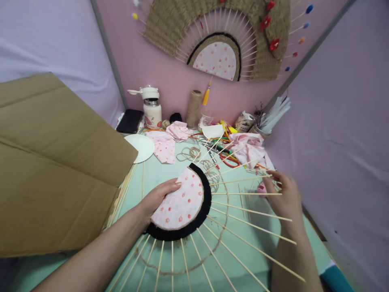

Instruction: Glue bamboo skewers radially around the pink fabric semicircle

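A half-round piece covered in pink flowered cloth [182, 200] with a black rim lies tilted over the table, and thin wooden sticks fan out from its curved edge. My left hand [161, 196] grips its straight side, thumb on the cloth and the other fingers hidden beneath. Twine [227, 202] runs in an arc among the sticks. On the right, my right hand [282, 192] is at the outer tips of the upper sticks, fingers bent round a stick end [261, 177]. Small pink thing [261, 188] shows beside those fingers.
A large cardboard sheet [57, 162] covers the left side. Farther back are a white disc [145, 148], phone [130, 121], bottle [152, 113], twine spool [193, 108], red-handled scissors [229, 160] and crumpled pink cloth [247, 148]. A finished woven fan [164, 30] hangs on the back wall.
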Action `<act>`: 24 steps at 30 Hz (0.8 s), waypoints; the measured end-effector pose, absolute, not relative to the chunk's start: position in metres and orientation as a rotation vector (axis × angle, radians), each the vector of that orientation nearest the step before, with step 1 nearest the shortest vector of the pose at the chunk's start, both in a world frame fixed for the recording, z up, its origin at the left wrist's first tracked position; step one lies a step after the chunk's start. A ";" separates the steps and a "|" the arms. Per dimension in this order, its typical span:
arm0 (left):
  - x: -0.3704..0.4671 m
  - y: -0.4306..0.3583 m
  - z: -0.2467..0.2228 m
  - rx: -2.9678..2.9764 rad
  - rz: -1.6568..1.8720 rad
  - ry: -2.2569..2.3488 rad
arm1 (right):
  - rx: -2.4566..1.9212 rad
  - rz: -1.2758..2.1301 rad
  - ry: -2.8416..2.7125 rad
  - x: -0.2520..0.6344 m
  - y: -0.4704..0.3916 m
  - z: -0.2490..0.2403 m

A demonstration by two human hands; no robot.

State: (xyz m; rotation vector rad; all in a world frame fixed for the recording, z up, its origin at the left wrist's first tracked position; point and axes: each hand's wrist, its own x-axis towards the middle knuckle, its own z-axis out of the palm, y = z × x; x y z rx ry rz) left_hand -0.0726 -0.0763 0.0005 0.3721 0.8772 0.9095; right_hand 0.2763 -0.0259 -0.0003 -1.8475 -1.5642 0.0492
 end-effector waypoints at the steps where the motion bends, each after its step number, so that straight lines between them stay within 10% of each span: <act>1: -0.073 -0.076 0.001 0.373 0.908 0.877 | -1.976 -0.049 -1.620 0.291 -0.030 -0.004; 13: -0.072 -0.074 -0.004 0.385 0.997 0.959 | -2.479 -0.105 -1.926 0.332 -0.033 -0.040; 24: -0.070 -0.075 -0.004 0.356 1.010 0.927 | -1.782 0.403 -1.449 0.308 -0.045 -0.002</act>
